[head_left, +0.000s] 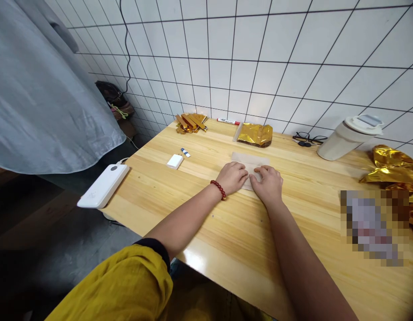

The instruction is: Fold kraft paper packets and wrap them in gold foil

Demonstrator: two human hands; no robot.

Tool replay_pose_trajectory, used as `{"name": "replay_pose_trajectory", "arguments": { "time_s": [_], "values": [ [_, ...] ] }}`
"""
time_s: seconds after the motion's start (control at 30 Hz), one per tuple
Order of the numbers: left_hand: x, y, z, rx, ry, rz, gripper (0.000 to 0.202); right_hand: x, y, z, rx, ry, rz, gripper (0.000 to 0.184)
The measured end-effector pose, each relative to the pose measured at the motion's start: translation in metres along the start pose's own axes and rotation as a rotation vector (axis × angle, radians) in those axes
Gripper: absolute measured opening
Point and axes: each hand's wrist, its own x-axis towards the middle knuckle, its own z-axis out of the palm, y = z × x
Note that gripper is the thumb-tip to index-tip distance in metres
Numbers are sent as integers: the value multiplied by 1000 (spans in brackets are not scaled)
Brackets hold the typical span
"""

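A thin, pale beige sheet of paper lies flat near the middle of the wooden table, partly covered by both hands. From the left, my left hand has its bent fingers closed on the sheet's near part; a red bead bracelet circles that wrist. My right hand grips the sheet from the other side, fingers curled and thumb pointing toward the left hand. The two hands are close together, and their fingertips hide much of the paper's middle. Beyond the sheet sits a stack of gold foil squares.
Gold foil strips and a marker lie along the wall. To the left are a white charger, a small blue-white item and a power bank. Glasses, a tumbler and crumpled gold foil are at right.
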Motion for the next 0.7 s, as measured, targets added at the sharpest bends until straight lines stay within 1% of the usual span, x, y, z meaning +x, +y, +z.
{"name": "replay_pose_trajectory", "arguments": {
  "time_s": [0.13,0.27,0.4,0.53,0.6,0.7],
  "values": [
    [0,0,-1,46,-8,38,22,0,-1,-1,30,-17,-46,24],
    [0,2,-2,77,-15,11,23,0,-3,-2,89,-50,-137,15],
    [-1,6,-4,158,-42,-10,26,2,-3,-4,168,-120,-244,16],
    [-2,7,-6,163,-43,-50,24,2,-4,-6,260,-182,-323,19],
    [-2,5,-5,184,-35,-81,24,1,-5,-6,286,-171,-332,19],
    [-2,4,-5,223,-6,-151,23,1,-5,-6,264,-118,-257,20]
  ]
}}
